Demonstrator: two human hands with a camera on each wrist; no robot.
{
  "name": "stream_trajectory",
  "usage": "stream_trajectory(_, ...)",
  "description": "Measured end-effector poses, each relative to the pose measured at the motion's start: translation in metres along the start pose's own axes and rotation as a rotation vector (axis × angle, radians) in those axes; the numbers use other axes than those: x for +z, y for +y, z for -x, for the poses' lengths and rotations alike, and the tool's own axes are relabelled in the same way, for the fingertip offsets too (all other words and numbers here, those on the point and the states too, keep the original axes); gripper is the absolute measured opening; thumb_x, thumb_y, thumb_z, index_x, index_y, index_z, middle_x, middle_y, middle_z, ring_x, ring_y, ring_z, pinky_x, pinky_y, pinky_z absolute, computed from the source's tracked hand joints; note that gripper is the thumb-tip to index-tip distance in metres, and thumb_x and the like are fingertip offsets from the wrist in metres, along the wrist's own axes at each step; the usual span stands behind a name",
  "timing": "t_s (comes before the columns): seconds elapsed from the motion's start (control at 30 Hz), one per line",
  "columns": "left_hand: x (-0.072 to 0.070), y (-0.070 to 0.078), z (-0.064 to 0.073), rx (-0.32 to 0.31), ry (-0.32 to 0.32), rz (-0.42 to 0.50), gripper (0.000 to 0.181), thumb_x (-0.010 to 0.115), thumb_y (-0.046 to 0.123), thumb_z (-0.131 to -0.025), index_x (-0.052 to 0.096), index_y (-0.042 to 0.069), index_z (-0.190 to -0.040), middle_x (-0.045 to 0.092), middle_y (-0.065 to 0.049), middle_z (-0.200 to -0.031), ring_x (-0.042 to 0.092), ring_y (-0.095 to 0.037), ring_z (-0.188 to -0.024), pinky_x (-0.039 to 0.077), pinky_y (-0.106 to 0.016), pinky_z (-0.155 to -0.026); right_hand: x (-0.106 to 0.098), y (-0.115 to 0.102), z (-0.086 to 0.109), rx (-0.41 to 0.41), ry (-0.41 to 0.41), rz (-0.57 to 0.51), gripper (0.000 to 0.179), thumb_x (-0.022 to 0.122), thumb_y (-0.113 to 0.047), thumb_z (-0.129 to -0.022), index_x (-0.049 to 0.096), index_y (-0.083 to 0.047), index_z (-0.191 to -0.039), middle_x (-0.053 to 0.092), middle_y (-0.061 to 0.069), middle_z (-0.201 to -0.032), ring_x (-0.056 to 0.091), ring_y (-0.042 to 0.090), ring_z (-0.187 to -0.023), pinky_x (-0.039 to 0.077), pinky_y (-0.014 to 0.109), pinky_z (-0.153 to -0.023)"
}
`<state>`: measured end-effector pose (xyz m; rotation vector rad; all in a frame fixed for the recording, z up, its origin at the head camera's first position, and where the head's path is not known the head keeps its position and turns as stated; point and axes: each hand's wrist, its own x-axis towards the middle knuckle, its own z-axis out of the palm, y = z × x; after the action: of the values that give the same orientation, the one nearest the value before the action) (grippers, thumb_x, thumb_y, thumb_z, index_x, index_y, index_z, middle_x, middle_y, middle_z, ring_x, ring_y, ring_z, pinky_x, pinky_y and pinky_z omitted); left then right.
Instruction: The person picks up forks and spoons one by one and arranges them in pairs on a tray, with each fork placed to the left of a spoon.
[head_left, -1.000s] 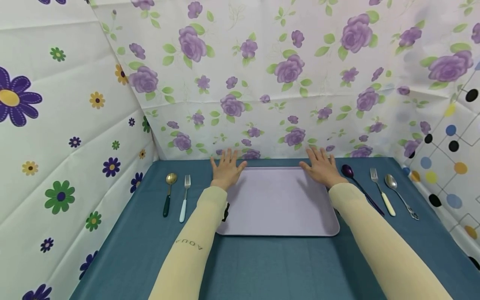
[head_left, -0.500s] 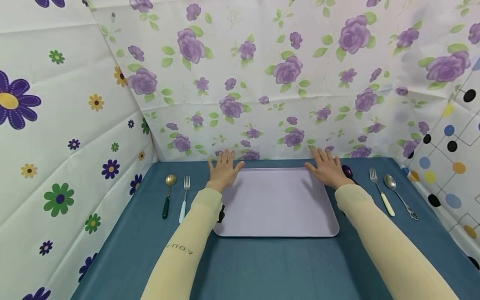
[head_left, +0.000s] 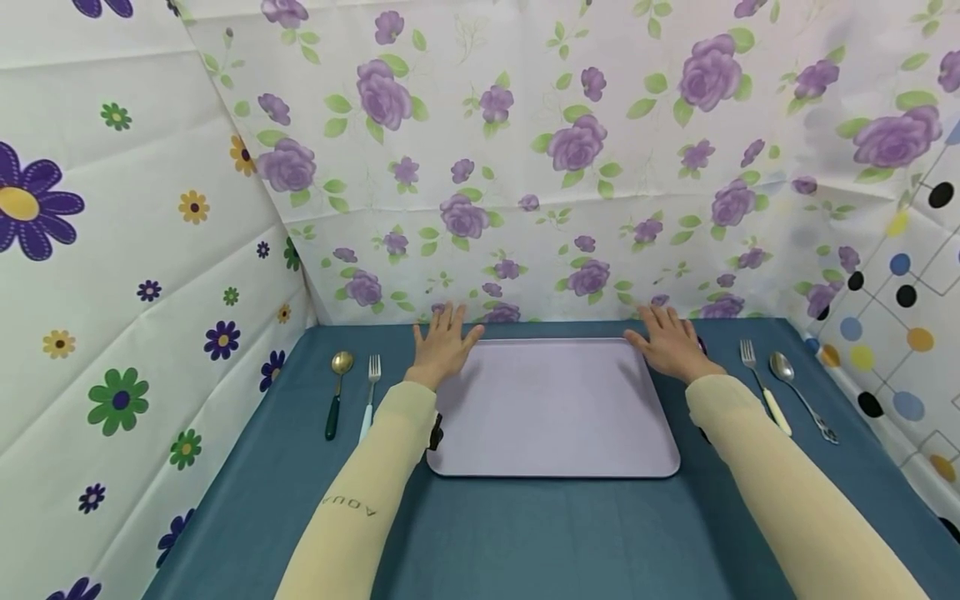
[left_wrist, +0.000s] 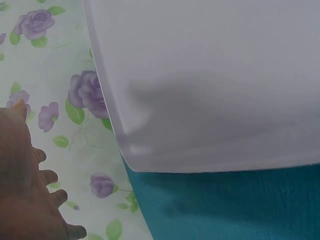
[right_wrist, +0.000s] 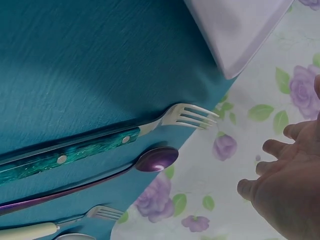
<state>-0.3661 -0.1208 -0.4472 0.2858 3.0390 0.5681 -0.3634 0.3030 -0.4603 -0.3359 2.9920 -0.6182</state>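
Spread hands at the tray's far corners, cutlery on both flanks

The lilac tray (head_left: 555, 408) lies flat mid-worktop (head_left: 555, 533), a long side toward the person, probably so that both arms reach it equally. Its bare surface shows only soft shadows.

The left hand (head_left: 442, 350) is spread wide around the far left corner; the right hand (head_left: 675, 343) fans out just beside the far right one. Neither holds anything. Both wrist views show fingers apart from the tray, in front of the floral cloth; whether any part touches down, I cannot tell.

To the left lie a gold spoon (head_left: 335, 403) and a pale-blue-handled fork (head_left: 371, 396). To the right come a green-handled fork (right_wrist: 100, 147), a purple spoon (right_wrist: 152, 161), a cream-handled fork (head_left: 768, 398) and a silver spoon (head_left: 806, 402). From the head, the right arm hides the first and most of the second. Every handle points nearward, presumably for easy taking up, and the flanking layout seems meant to leave the tray uncovered.
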Motion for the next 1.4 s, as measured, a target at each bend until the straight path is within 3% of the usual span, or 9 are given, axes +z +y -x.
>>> stream_trajectory(0.13,0.004,-0.007,-0.002,0.000,-0.014,-0.005,0.079,0.025,0.064,-0.108,0.009,0.018,-0.169,0.003,-0.013,-0.174,0.001,-0.036,-0.160,-0.001,-0.069,-0.121,-0.002,0.000,0.005,0.002,-0.003,-0.007,0.095,0.027,-0.071,-0.104,0.009,0.000,-0.166,0.004,0.033,-0.167,-0.003,0.055,-0.153,-0.005,0.073,-0.117)
stream_trajectory(0.4,0.000,-0.006,0.010,0.004,0.007,-0.018,0.075,0.030,0.058,-0.110,0.015,0.014,-0.169,0.010,-0.016,-0.173,0.007,-0.038,-0.159,0.003,-0.070,-0.121,-0.011,-0.008,0.019,0.027,-0.016,-0.011,0.079,0.039,-0.046,-0.112,0.007,0.003,-0.165,0.004,0.035,-0.166,0.003,0.055,-0.152,0.002,0.072,-0.118)
stream_trajectory(0.73,0.001,-0.017,0.007,-0.067,-0.040,0.016,0.071,0.031,0.053,-0.112,0.013,0.016,-0.169,0.022,-0.017,-0.169,0.028,-0.044,-0.151,0.026,-0.065,-0.118,-0.014,-0.002,0.022,0.026,-0.039,0.005,0.075,0.037,-0.041,-0.113,0.010,0.008,-0.163,0.005,0.040,-0.163,0.004,0.058,-0.150,0.004,0.073,-0.117)
stream_trajectory(0.97,0.000,-0.027,0.008,-0.080,-0.067,0.048,0.071,0.032,0.053,-0.112,0.011,0.016,-0.169,0.021,-0.020,-0.169,0.028,-0.046,-0.151,0.027,-0.066,-0.116,-0.015,0.002,0.025,0.034,-0.040,0.029,0.075,0.036,-0.042,-0.113,0.012,0.009,-0.162,0.008,0.041,-0.162,0.008,0.061,-0.148,0.008,0.074,-0.116)
stream_trajectory(1.4,-0.008,-0.032,0.014,-0.076,-0.039,0.060,0.073,0.033,0.049,-0.112,0.007,0.010,-0.168,0.022,-0.026,-0.166,0.032,-0.049,-0.147,0.030,-0.067,-0.113,-0.016,0.014,0.030,0.031,-0.037,-0.017,0.075,0.045,-0.038,-0.112,0.016,0.010,-0.161,0.007,0.041,-0.162,0.012,0.063,-0.145,0.016,0.076,-0.112)
